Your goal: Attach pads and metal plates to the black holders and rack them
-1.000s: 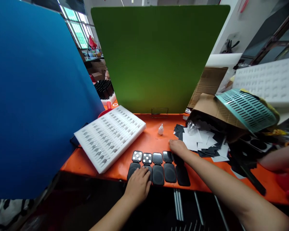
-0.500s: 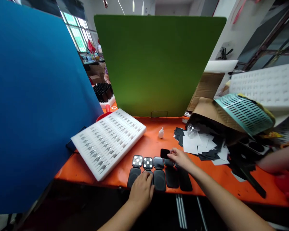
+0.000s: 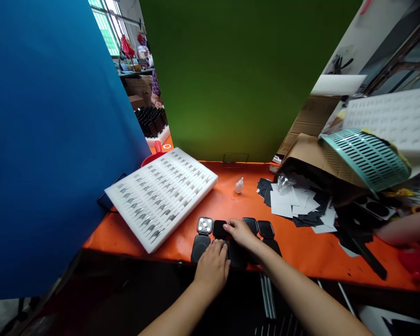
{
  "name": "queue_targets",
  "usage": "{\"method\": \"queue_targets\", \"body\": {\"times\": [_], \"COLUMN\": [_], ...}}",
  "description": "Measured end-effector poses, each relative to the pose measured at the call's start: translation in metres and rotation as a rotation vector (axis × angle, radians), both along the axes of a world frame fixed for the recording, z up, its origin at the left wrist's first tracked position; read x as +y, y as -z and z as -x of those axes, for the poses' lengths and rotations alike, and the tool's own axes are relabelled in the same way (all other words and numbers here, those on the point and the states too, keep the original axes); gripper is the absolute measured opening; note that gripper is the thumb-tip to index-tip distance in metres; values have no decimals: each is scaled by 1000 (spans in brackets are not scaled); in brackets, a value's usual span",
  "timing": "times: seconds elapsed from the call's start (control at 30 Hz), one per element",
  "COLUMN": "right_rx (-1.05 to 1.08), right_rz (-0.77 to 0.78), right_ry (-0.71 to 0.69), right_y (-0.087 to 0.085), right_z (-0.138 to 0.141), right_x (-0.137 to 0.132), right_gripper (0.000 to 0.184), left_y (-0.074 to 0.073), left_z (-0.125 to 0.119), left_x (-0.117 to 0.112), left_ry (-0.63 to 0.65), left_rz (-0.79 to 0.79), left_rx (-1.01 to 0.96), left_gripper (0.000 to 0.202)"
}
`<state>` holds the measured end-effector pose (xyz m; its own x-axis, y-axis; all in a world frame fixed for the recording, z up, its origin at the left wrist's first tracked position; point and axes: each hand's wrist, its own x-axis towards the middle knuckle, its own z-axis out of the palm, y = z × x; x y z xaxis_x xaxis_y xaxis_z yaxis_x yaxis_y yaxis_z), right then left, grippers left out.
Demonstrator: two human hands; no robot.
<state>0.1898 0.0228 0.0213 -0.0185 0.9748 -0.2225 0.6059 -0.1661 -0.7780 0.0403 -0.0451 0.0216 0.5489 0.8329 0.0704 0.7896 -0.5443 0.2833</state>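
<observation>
Several black hinged cases with square upper parts lie opened in a row along the front edge of the table. On the upper part of the second case from the left sits a black square panel [image 3: 219, 229]. My right hand [image 3: 243, 234] pinches that panel at its right edge and covers part of the third case. My left hand [image 3: 212, 267] rests over the lower half of the second case, fingers lying on it and slightly apart. White dots show on the upper part of the leftmost case [image 3: 205, 226]. Two more cases, with dark upper parts, show at right [image 3: 265, 229].
A white foam tray [image 3: 175, 200] with slotted metal pieces leans at left. Behind the cases stands a small white dropper bottle [image 3: 239, 185]. White and black sheets [image 3: 294, 201] lie before a cardboard box [image 3: 303, 151] and a green basket [image 3: 367, 158]. Another person's arm [image 3: 406, 227] is at far right.
My right hand has moved left and down with the black panel, which now covers the second case's dotted upper part. My left hand stays on that case. The view has tilted down.
</observation>
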Motion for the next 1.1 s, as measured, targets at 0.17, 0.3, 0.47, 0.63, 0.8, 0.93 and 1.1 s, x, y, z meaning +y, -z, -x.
{"method": "queue_targets", "body": {"times": [0.17,0.3,0.47,0.63,0.8,0.93,1.1], "right_rx": [-124,-204,-285,-360,-428,-483,-556], "right_rz": [-4,2,9,31,68,83,73], "right_ry": [0,-3,-3,-31,-71,-99,-111], "right_y": [3,3,-2,-5,-6,-7,-11], "right_z": [1,3,7,6,4,5,8], "right_x": [2,3,3,7,16,17,16], "right_gripper": [22,22,22,22,22,25,31], "left_y": [3,5,4,2,1,2,5], "left_z": [0,0,-1,-1,0,0,-1], "left_x": [0,0,0,1,1,1,1], "left_ry": [5,5,5,13,13,18,12], "left_rz": [-1,-7,-8,-4,6,2,-20], "left_rx": [-12,-8,-3,10,17,19,30], "left_gripper": [40,39,40,39,39,40,38]}}
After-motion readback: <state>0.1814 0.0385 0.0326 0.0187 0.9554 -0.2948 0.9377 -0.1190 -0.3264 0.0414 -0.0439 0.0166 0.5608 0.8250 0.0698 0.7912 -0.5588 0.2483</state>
